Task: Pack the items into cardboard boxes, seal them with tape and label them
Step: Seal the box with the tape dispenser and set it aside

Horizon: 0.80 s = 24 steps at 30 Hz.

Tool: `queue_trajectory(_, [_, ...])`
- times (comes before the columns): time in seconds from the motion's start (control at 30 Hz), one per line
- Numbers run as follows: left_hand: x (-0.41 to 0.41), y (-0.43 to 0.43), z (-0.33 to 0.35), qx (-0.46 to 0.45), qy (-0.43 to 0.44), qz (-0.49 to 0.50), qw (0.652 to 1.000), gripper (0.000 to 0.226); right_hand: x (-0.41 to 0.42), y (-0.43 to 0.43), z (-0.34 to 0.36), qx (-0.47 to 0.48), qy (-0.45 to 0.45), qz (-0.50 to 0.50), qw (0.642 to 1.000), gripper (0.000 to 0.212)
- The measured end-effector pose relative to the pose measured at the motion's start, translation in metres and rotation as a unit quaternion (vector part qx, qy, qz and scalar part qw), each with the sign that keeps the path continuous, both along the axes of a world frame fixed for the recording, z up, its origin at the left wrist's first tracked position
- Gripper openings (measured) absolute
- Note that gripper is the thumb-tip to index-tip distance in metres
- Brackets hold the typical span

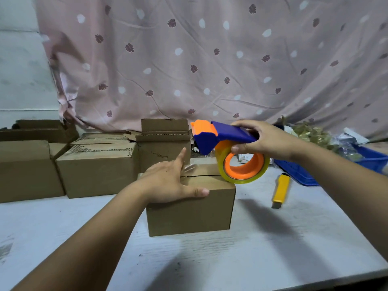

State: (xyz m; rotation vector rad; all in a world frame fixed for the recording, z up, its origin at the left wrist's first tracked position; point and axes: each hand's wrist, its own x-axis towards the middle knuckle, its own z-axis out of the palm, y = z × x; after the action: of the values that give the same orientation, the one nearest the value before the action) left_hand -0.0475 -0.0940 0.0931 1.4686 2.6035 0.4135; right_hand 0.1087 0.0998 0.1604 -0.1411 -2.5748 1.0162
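**Taping the small carton**

The left hand (168, 181) lies flat, fingers straight, on the matte cardboard box (190, 208) at the table's (262, 238) middle. The right hand (262, 141) grasps the blue-and-orange plastic tape dispenser (218, 139), its glossy clear roll (243, 168) touching the box's top. A yellow utility knife (281, 191) lies nearby.

We're looking at a pale, wood-grained bench (262, 248), scuffed in spots. A small closed cardboard box (189, 208) is sitting mid-bench. Larger cardboard boxes (96, 171) are crowding the back left, packed side by side, a few with flaps up. A yellow utility knife (281, 191) is lying flat to the right of the small box, not touching it. A blue tray (300, 173) is sitting just beyond the knife at the right edge.
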Motion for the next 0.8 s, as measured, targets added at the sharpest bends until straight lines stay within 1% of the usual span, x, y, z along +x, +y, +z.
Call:
queue_trajectory(0.1, [0.005,0.001,0.000,-0.002,0.003,0.006,1.000,0.135,0.005,0.006,0.002,0.001,-0.018,0.012,1.000,0.046])
queue_trajectory(0.2, [0.009,-0.001,0.003,-0.010,0.010,0.013,1.000,0.133,0.012,0.017,-0.005,-0.015,-0.016,0.000,1.000,0.051])
queue_trajectory(0.33, [0.009,-0.001,0.003,-0.028,0.030,0.012,0.999,0.131,0.029,0.036,-0.033,-0.074,-0.016,-0.011,0.997,0.050])
queue_trajectory(0.37, [0.010,-0.001,0.003,-0.035,0.035,0.011,0.999,0.131,0.032,0.040,-0.041,-0.085,-0.016,-0.017,0.996,0.054])
queue_trajectory(0.43, [0.011,0.000,0.003,-0.051,0.046,0.011,0.998,0.130,0.034,0.045,-0.053,-0.106,-0.004,-0.036,0.994,0.071])
queue_trajectory(0.47, [0.011,0.000,0.002,-0.055,0.048,0.012,0.997,0.130,0.034,0.046,-0.057,-0.120,0.004,-0.042,0.992,0.075])
queue_trajectory(0.6, [0.009,0.001,0.000,-0.062,0.057,0.011,0.996,0.134,0.036,0.046,-0.074,-0.140,0.009,-0.039,0.989,0.066])
queue_trajectory(0.73, [0.011,0.000,0.001,-0.075,0.068,-0.007,0.995,0.115,0.037,0.045,-0.096,-0.160,0.005,-0.048,0.986,0.079])
queue_trajectory(0.8, [0.011,0.000,0.002,-0.090,0.074,-0.018,0.993,0.112,0.037,0.042,-0.103,-0.189,0.009,-0.041,0.981,0.077])
